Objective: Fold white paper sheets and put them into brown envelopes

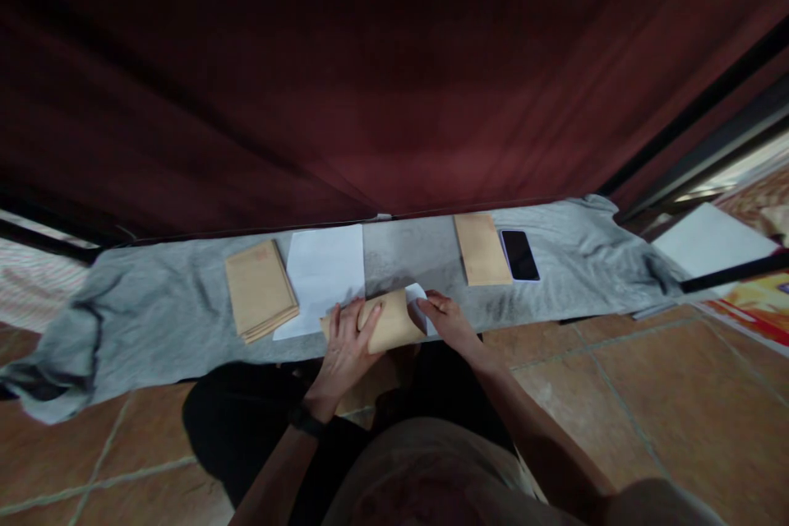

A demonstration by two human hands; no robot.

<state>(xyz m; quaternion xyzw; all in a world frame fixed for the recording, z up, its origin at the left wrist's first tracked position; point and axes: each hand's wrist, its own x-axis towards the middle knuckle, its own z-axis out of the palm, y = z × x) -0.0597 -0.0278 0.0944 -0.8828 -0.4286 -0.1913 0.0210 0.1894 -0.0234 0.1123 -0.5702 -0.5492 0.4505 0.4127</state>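
A brown envelope (pixel 394 320) lies near the front edge of a grey cloth (pixel 166 304). My left hand (pixel 346 345) rests on the envelope's left end, fingers curled over it. My right hand (pixel 447 319) pinches a folded white paper (pixel 417 296) that sticks out of the envelope's right end. A stack of brown envelopes (pixel 259 289) sits to the left, and white sheets (pixel 324 271) lie beside it.
Another brown envelope (pixel 482 248) and a black phone (pixel 519 255) lie at the right of the cloth. A dark red curtain (pixel 370 74) hangs behind. Tiled floor (pixel 616 394) surrounds my knees. White paper (pixel 708 240) lies far right.
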